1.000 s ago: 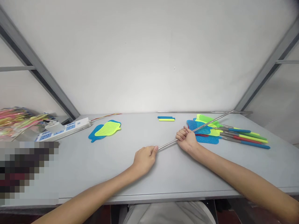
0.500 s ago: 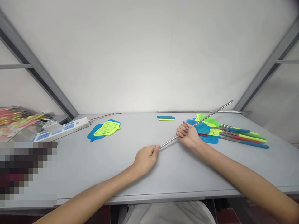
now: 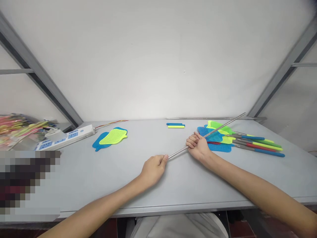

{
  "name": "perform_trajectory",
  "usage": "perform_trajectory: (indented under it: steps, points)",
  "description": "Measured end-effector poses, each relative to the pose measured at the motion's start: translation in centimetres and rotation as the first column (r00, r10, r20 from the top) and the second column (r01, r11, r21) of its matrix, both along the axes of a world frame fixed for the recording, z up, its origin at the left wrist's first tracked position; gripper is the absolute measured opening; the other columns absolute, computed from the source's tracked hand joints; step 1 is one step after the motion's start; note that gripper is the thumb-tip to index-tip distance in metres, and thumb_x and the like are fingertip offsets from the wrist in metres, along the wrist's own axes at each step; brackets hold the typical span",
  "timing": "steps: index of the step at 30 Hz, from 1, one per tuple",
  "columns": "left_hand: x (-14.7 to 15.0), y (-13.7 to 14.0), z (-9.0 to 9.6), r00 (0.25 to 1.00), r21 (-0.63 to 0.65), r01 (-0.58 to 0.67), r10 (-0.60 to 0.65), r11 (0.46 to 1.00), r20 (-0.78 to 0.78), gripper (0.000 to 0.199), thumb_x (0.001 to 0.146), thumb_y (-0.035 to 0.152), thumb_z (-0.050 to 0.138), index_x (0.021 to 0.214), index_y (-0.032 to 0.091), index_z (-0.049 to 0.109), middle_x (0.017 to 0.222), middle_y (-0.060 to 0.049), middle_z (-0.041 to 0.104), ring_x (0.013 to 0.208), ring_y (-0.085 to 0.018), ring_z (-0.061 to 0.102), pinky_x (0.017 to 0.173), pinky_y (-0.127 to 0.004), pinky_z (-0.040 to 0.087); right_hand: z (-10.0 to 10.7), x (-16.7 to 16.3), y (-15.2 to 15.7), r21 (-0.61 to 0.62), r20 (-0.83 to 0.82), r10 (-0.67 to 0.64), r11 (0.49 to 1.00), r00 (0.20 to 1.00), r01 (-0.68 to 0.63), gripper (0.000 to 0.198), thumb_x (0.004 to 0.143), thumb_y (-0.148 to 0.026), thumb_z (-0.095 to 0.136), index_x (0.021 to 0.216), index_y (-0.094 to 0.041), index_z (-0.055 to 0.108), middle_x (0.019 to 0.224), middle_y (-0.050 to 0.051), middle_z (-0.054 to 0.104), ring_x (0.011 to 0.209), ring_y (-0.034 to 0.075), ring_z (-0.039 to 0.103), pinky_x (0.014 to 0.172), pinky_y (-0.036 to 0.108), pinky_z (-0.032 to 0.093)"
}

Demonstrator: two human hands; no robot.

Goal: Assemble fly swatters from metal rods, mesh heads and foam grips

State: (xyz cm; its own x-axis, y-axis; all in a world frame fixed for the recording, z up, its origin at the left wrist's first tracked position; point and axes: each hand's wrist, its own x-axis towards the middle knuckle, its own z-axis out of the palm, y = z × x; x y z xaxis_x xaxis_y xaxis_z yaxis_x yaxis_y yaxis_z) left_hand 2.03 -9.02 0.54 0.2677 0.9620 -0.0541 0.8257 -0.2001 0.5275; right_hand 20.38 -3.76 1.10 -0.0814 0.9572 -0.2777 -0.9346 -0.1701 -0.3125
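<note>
A thin metal telescopic rod (image 3: 177, 152) slants up to the right across both hands. My left hand (image 3: 154, 169) is closed round its near end. Farther along, my right hand (image 3: 198, 147) has its fingers wrapped about the rod, whose free end points toward the back wall. Behind and right of that hand lies a pile of fly swatters (image 3: 218, 147) with blue, yellow and green mesh heads and coloured handles. A loose yellow swatter head (image 3: 114, 136) overlaps a blue swatter head (image 3: 98, 141) on the left of the table.
Two blue handle tubes (image 3: 175, 124) and a yellow handle tube (image 3: 176, 127) lie near the wall. More metal rods (image 3: 193, 118) rest along the table's back edge. At left are a white power strip (image 3: 74, 135) and a heap of colourful packaged items (image 3: 17, 130).
The rod's far end has dipped slightly. Both hands keep their hold and have shifted only a little.
</note>
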Motion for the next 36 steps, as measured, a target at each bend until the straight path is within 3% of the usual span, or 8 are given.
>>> perform_trajectory:
  steps: [36]
  points:
    - [0.13, -0.15, 0.16, 0.998, -0.003, 0.004, -0.004, 1.000, -0.056, 0.038, 0.084, 0.039, 0.023, 0.053, 0.019, 0.026, 0.047, 0.003, 0.031, 0.046, -0.012, 0.030, 0.047, -0.024, 0.017, -0.61, -0.96, -0.82, -0.060, -0.026, -0.039, 0.997, 0.999, 0.037, 0.030, 0.080, -0.017, 0.033, 0.055, -0.019, 0.017, 0.037, -0.009, 0.016, 0.028, 0.005, 0.016, 0.027, 0.018, 0.015]
